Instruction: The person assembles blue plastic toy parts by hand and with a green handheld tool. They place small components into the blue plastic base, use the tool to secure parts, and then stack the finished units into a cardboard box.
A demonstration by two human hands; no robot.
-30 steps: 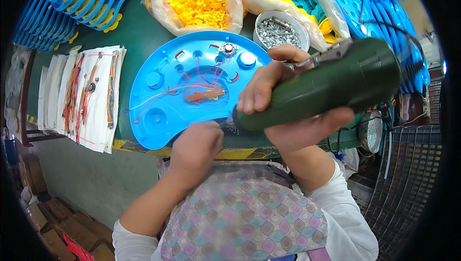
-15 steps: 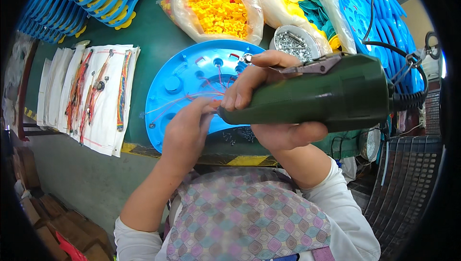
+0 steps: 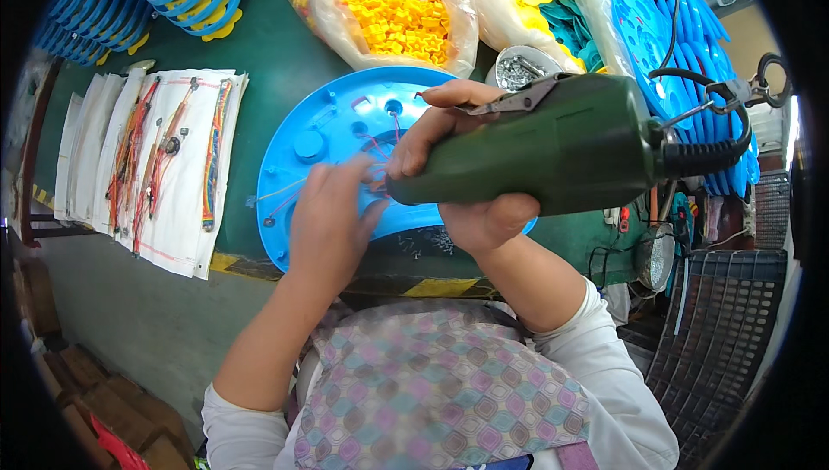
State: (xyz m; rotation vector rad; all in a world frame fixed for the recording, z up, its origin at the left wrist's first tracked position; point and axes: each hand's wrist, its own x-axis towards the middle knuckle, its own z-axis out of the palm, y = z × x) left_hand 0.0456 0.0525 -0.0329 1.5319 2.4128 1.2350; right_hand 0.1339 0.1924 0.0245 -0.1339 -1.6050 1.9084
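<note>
A dark green electric screwdriver (image 3: pixel 527 149) lies across the grip of my right hand (image 3: pixel 436 129), its cable end to the right and its front end down to the left. That front end is over a blue plastic shell (image 3: pixel 294 129) lying on the table, and the tool's tip is hidden. Thin red and white wires (image 3: pixel 377 149) run across the inside of the shell. Beside the tool's front end, my left hand (image 3: pixel 331 215) hovers over the shell's near left part. Its fingers are smeared by motion, so what they hold, if anything, is unclear.
Loose screws (image 3: pixel 423 243) lie by the shell's near edge. Behind it stand a bag of yellow parts (image 3: pixel 393 8) and a bowl of screws (image 3: pixel 521 68). Wire harnesses (image 3: pixel 168 146) rest on white sheets at left. Blue shells (image 3: pixel 691 47) are stacked at right. A black cable (image 3: pixel 704 159) trails from the screwdriver.
The screwdriver and my right hand have shifted a little left. My left hand has come away from the tool's front end slightly, its fingers now blurred.
</note>
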